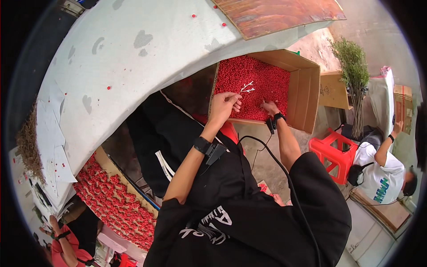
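My left hand [223,106] is closed in a pinch on a small white branching stem [247,87], whose forked tips point away from me. Below it lies a cardboard box [303,84] filled with small round red berries [253,66]. My right hand [271,108] is over the berries near the box's closer side, its fingers drawn together. What those fingers hold, if anything, is too small to make out. Both wrists wear black straps with small devices.
A white-covered table [129,53] curves along the left, with loose berries and a reddish wooden board [280,15] on it. Red-berried sprigs fill a long box [118,204] at lower left. A red stool [331,153], green-leaved branches [353,66] and a co-worker [380,164] are at right.
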`<action>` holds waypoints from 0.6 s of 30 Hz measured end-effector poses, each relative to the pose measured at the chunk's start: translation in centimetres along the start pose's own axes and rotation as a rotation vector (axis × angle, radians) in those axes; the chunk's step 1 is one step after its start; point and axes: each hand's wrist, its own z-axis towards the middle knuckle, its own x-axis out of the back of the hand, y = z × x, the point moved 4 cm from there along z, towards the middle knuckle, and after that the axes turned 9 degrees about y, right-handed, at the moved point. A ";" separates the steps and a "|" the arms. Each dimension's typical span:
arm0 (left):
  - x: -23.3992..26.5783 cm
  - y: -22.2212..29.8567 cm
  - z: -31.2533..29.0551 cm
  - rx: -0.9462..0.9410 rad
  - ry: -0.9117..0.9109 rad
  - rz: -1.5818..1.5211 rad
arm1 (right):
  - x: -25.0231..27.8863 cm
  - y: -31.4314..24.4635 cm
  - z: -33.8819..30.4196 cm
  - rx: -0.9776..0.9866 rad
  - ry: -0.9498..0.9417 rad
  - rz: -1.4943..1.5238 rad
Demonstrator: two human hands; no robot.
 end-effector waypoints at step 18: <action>-0.5 -1.5 1.4 0.038 0.107 -0.089 | -12.7 0.9 13.6 0.972 0.165 -0.136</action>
